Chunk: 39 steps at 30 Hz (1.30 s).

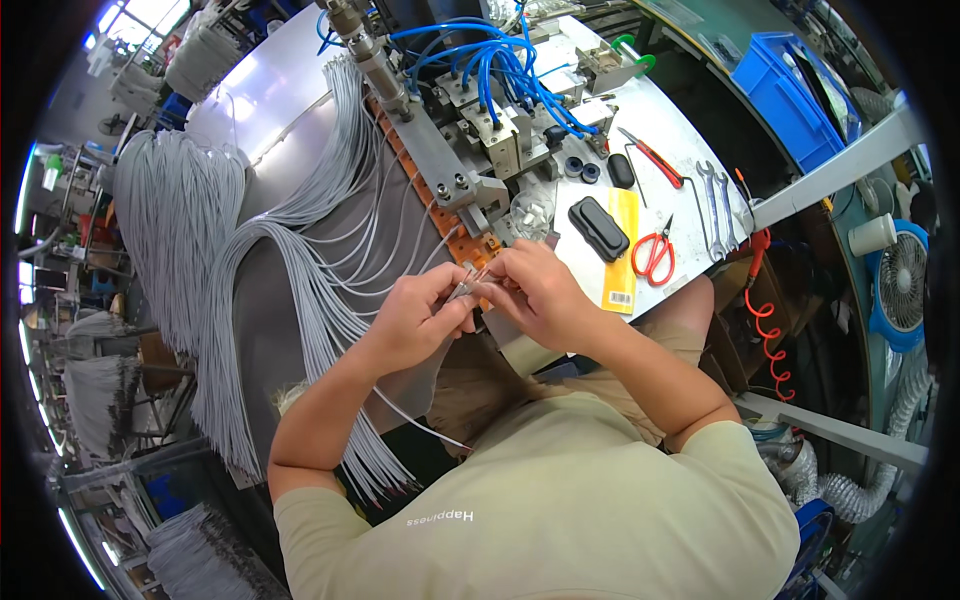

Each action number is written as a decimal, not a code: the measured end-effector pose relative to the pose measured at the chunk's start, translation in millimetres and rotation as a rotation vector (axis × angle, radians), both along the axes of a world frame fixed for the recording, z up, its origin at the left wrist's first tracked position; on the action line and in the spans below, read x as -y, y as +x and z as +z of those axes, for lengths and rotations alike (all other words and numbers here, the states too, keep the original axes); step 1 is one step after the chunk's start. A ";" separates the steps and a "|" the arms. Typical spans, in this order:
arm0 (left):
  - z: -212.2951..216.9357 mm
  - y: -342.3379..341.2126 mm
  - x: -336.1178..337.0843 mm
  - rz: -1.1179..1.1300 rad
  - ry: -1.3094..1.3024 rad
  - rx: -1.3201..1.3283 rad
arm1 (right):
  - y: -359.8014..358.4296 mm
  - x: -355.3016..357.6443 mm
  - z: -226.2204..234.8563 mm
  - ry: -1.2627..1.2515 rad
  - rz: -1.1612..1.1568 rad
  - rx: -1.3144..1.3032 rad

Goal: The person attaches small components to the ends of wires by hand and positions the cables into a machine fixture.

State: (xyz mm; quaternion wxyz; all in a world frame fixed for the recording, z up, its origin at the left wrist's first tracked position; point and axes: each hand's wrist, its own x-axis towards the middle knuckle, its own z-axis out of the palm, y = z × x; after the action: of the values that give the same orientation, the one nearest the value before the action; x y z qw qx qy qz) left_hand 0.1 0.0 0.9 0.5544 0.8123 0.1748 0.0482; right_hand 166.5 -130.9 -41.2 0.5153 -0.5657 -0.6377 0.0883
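Head view: both hands meet at the near edge of the metal worktable [690, 150], just off the end of the machine's orange strip [462, 245] — little free room there, w/ grey cable bundles [300, 300] draped over the left side. Left hand [420, 315] is pinched shut on one thin grey wire [425, 425] that trails down toward the lap; right hand [535, 295] has its fingertips closed on the same wire's end, approx. touching the left. On the table's right part: 1 pair red scissors [655, 255], 2 wrenches [718, 205], 1 black oblong case [598, 228] — all well apart from the hands.
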 end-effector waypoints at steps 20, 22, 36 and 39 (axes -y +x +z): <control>-9.4 6.1 3.1 -0.013 0.613 0.193 | 33.4 -17.7 -43.5 -0.524 -0.078 -0.966; -7.8 5.7 3.9 0.010 0.566 0.184 | 31.8 -17.4 -43.4 -0.529 -0.050 -1.052; -12.9 3.7 2.0 0.119 -0.131 0.087 | -12.6 10.6 -5.7 0.004 -0.207 -0.038; -12.1 4.6 6.4 0.125 -0.012 0.118 | -14.3 10.9 -2.8 -0.106 -0.153 -0.222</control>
State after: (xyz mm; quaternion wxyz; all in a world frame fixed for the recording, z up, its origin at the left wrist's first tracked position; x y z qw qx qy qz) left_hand 4.7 -6.5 -11.2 0.5643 0.7923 0.1926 0.1296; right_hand 152.2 -141.8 -44.0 0.5575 -0.6256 -0.5262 0.1444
